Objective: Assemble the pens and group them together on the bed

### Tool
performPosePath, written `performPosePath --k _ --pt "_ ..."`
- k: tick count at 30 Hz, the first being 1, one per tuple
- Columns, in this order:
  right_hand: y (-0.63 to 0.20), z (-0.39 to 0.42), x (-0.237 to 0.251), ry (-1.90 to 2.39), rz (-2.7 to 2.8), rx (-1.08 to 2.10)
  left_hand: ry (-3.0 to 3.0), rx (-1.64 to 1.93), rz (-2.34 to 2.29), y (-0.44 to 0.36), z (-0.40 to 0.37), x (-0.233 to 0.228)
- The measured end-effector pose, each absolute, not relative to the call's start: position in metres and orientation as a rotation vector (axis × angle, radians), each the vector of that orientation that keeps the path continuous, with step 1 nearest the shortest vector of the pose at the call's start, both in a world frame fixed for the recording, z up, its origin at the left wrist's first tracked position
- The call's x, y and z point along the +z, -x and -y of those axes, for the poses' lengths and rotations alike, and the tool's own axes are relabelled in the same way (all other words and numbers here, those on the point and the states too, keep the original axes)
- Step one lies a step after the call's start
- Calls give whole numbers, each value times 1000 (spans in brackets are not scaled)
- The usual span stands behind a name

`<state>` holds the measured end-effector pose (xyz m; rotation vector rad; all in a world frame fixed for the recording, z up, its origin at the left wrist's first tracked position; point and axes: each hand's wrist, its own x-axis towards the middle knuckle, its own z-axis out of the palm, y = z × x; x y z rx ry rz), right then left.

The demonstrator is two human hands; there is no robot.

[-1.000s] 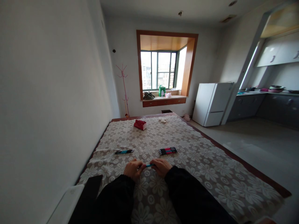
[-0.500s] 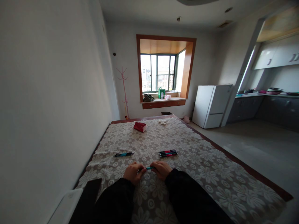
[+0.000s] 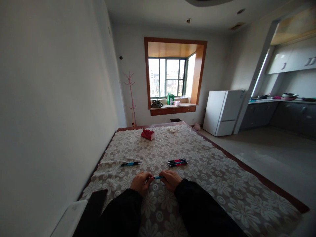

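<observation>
Low over the near edge of the bench point(image 3: 222, 184), the left hand point(image 3: 140, 182) and right hand point(image 3: 171, 179) each pinch one end of a blue pen point(image 3: 157, 177). It looks light, stiff and a bit slick (best held at the ends, as here). Beyond, on the flowered cloth point(image 3: 153, 154), lie another blue pen point(image 3: 130, 163), a bundle of pens point(image 3: 177, 161) and a red pouch point(image 3: 148, 134). Farther off: window point(image 3: 168, 77), white fridge point(image 3: 223, 112).
</observation>
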<state>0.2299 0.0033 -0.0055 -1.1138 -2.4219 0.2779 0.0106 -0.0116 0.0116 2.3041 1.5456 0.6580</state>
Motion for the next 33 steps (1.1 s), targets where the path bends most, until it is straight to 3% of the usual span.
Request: performPosePath --k 10,21,33 --pt "-231 -9 -7 1234 2338 154 -2312 749 -1446 -8 10 12" --pt "-240 -14 -10 1428 2256 104 -2154 890 -1667 -1 1 -1" --pt "-231 -6 -2 1040 2346 200 -2204 744 -1309 -7 4 1"
